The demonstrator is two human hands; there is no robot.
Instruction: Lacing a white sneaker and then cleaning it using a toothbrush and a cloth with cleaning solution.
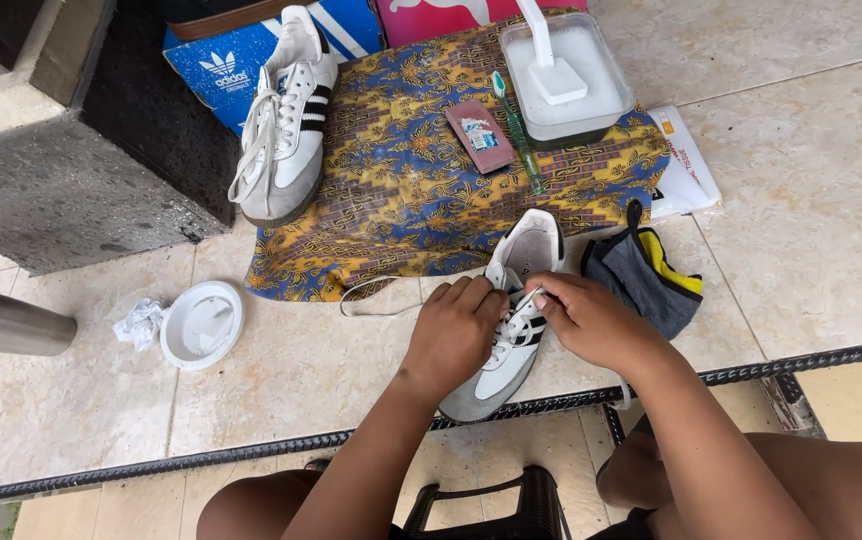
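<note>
The white shoe (511,330) is gripped by the left hand (454,332), fingers curled over it. Beside it, a lace (523,312) is pinched by the right hand (591,320). Behind the shoe, a patterned cloth (401,190) is spread.

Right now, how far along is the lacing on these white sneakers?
Looks done: the white sneaker with black stripes leaning on the blue box appears fully laced. In hand: the left hand and right hand work a white lace at the second white sneaker on the tiled floor. Left: its loose lace end trails over the patterned cloth, untied.
</note>
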